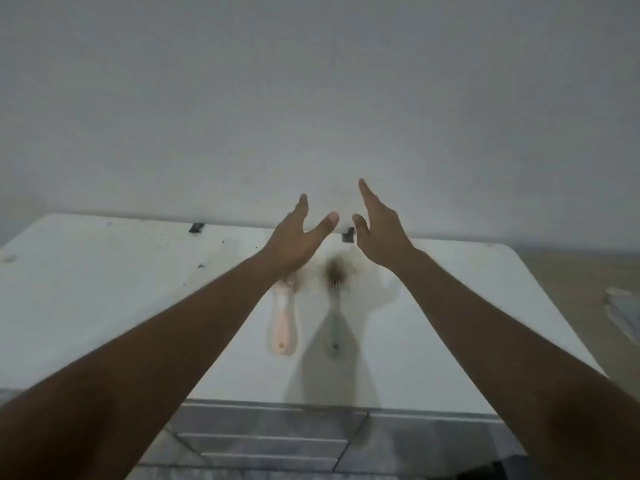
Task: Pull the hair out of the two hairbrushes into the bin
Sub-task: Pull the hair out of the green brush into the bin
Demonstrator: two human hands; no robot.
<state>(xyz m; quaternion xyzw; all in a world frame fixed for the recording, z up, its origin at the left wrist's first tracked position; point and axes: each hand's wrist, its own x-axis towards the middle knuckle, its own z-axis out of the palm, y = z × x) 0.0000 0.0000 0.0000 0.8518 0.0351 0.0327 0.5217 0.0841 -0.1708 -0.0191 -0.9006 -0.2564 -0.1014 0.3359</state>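
Observation:
Two hairbrushes lie side by side on a white table, handles toward me. The pink hairbrush is on the left; its head is partly hidden under my left wrist. The grey-green hairbrush on the right has a clump of dark hair on its head. My left hand and my right hand are stretched out in the air above the brush heads, fingers straight, holding nothing. No bin is in view.
A plain white wall rises behind the table. Two small dark clips sit at the table's back edge, with dark specks scattered on the left. A tiled floor shows below the front edge. A pale object lies at the far right.

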